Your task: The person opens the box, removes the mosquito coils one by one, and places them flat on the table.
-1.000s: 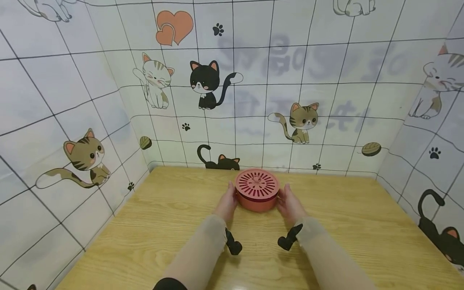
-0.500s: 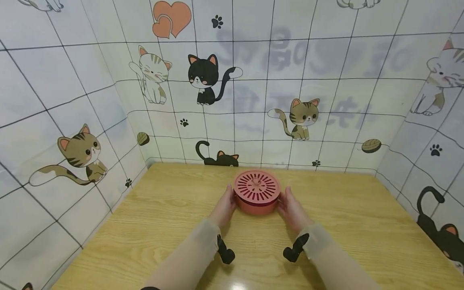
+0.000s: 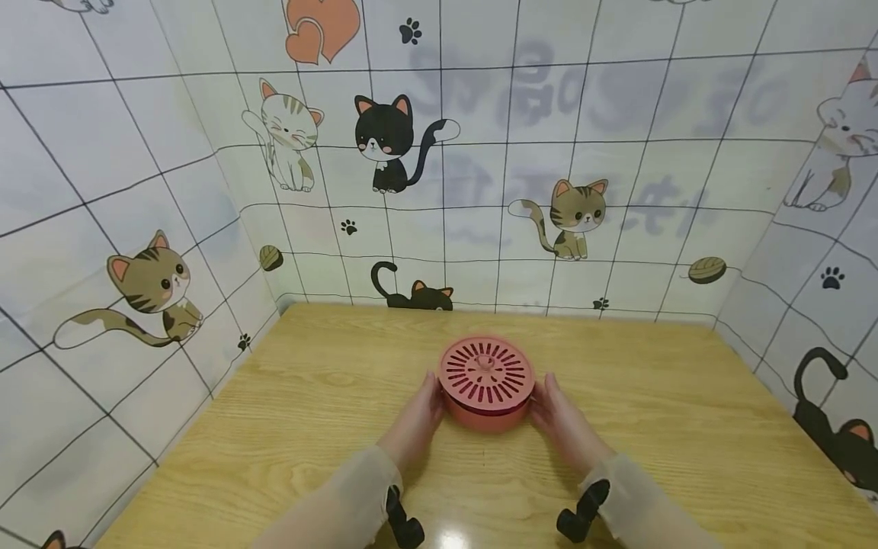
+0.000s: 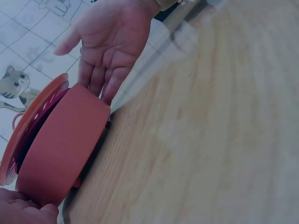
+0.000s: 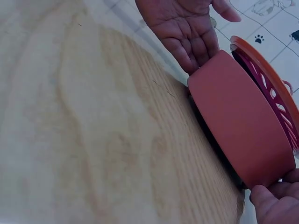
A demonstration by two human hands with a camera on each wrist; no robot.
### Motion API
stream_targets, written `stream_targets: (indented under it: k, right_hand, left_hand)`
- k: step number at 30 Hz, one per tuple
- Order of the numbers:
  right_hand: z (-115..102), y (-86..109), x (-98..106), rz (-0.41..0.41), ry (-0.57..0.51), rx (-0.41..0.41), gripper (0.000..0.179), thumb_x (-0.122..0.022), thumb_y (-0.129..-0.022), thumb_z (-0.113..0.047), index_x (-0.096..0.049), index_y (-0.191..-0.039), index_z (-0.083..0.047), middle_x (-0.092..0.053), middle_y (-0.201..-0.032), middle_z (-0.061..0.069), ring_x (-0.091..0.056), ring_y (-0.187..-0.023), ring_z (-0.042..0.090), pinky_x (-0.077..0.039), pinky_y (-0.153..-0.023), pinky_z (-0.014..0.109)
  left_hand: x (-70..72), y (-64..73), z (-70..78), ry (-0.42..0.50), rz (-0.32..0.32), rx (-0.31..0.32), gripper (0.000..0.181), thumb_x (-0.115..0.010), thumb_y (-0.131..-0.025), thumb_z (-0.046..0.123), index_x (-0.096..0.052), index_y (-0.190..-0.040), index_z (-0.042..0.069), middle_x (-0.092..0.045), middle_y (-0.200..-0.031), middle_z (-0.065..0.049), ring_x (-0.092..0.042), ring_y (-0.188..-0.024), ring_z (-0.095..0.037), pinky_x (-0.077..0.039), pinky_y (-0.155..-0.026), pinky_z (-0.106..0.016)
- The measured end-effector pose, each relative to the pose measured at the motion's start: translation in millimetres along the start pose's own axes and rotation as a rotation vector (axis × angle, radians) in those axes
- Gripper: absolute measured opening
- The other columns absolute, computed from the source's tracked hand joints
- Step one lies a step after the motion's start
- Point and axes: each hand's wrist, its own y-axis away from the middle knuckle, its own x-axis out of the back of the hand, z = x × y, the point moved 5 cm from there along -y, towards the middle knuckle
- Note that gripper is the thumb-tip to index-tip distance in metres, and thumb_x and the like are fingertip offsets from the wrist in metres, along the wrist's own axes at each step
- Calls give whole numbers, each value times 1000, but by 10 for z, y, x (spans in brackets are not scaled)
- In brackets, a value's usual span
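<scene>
A round pink box (image 3: 485, 421) stands near the middle of the table, between both hands. Its flat lid (image 3: 480, 375) has slots radiating from the centre and a small loop on top. My left hand (image 3: 418, 418) touches the box's left side and my right hand (image 3: 565, 423) its right side. Seen from the left wrist, a dark gap and a crimson inner part show under the lid rim (image 4: 35, 126). Both thumbs point away from the box wall (image 3: 466, 415) in the head view. Some fingertips are hidden by the box, low on its sides.
The wooden table (image 3: 329, 381) spreads around the box. A white cat-printed sheet (image 3: 473, 168) with grid lines encloses the back and both sides. Dark camera mounts (image 3: 405, 522) hang at the wrists. Light glints on the table's near part.
Both hands have drawn the box toward me, away from the back wall. The head view has tilted slightly down. Neither hand has let go.
</scene>
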Motion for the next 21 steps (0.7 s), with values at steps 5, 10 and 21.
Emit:
stream_targets:
  k: [5, 10, 21]
  right_hand:
    - [26, 104, -31, -2, 1, -16, 99, -24, -89, -75, -11, -153, 0, -11, -159, 17, -13, -145, 30, -19, -116, 43]
    - [53, 188, -31, 0, 12, -12, 100, -22, -91, -74, -8, -152, 3, -9, -158, 21, -11, -145, 34, -18, -116, 45]
    - [93, 230, -19, 20, 51, -10, 101, -22, -90, -75, -17, -151, 4, -18, -156, 22, -17, -143, 36, -19, -116, 48]
  left_hand:
    - [3, 177, -46, -8, 15, 45, 96, -30, -89, 74, -10, -154, 6, -9, -160, -7, -11, -146, -25, -10, -118, -41]
    - [-44, 295, -47, -9, 6, 43, 96, -29, -90, 74, -10, -154, 4, -9, -160, -9, -10, -146, -27, -9, -118, -42]
    - [-78, 402, -25, -19, 33, 4, 92, -27, -93, 69, -13, -153, 0, -12, -159, -13, -12, -145, -29, -13, -118, -44]
